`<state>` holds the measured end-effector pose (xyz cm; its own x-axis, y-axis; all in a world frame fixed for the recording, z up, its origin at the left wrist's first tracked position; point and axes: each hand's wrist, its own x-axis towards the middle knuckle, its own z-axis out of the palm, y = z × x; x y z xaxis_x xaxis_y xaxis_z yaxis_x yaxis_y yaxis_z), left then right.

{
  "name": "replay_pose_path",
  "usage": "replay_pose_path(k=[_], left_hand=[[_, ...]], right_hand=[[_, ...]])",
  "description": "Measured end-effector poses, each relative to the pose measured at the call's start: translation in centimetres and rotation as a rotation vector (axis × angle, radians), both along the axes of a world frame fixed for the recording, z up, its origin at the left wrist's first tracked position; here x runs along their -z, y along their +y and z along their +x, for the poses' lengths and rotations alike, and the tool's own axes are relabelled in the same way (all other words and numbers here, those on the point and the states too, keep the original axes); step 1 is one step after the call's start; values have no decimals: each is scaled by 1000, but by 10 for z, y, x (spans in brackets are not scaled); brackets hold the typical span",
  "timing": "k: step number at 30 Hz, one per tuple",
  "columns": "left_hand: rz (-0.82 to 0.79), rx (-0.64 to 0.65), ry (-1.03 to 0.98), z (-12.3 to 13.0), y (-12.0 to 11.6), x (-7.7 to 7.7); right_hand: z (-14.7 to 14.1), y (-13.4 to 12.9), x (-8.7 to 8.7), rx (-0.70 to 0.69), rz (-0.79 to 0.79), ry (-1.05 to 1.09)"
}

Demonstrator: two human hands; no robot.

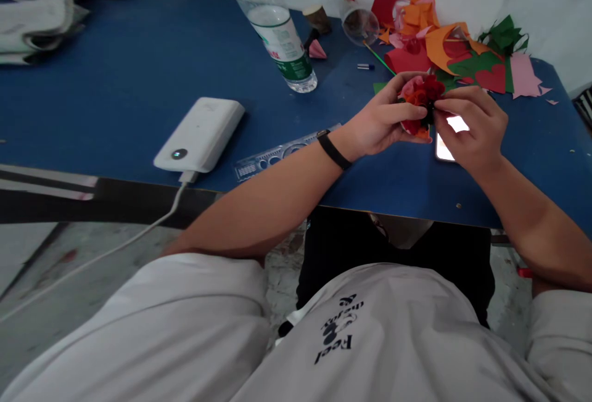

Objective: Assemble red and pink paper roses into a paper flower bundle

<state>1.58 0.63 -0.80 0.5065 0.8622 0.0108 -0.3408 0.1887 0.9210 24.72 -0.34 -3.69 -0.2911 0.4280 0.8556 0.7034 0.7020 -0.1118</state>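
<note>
A small bunch of red, pink and orange paper flowers [419,95] is held above the right part of the blue table [139,87]. My left hand [386,115] wraps round the bunch from the left, its thumb lying across the front. At the bunch's right side my right hand [476,121] is closed, thumb and fingertips pinched together against a dark part of it; whether they grip a separate piece is too small to tell. Beneath my right hand lies a phone [444,150] with a bright screen, partly covered.
Coloured paper scraps [481,66] and a clear plastic cup [359,24] are by the wall. A plastic bottle [284,44] stands left of them. Nearer me lie a white power bank [201,134] with a cable and a clear ruler [272,156], partly under my left forearm.
</note>
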Motion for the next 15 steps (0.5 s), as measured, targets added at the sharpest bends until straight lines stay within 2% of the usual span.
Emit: replay_pose_path(k=[2, 4, 10, 13, 15], left_hand=[[1, -3, 9, -1, -4, -3], [-5, 10, 17, -1, -5, -3], [-68, 121, 2, -2, -1, 5], [-96, 181, 5, -3, -1, 3], [-105, 180, 3, -5, -2, -2]], right_hand=[[3, -1, 1, 97, -93, -43], [5, -1, 2, 131, -120, -55], [-11, -1, 12, 14, -88, 159], [-19, 0, 15, -71, -54, 259], [-19, 3, 16, -64, -53, 267]])
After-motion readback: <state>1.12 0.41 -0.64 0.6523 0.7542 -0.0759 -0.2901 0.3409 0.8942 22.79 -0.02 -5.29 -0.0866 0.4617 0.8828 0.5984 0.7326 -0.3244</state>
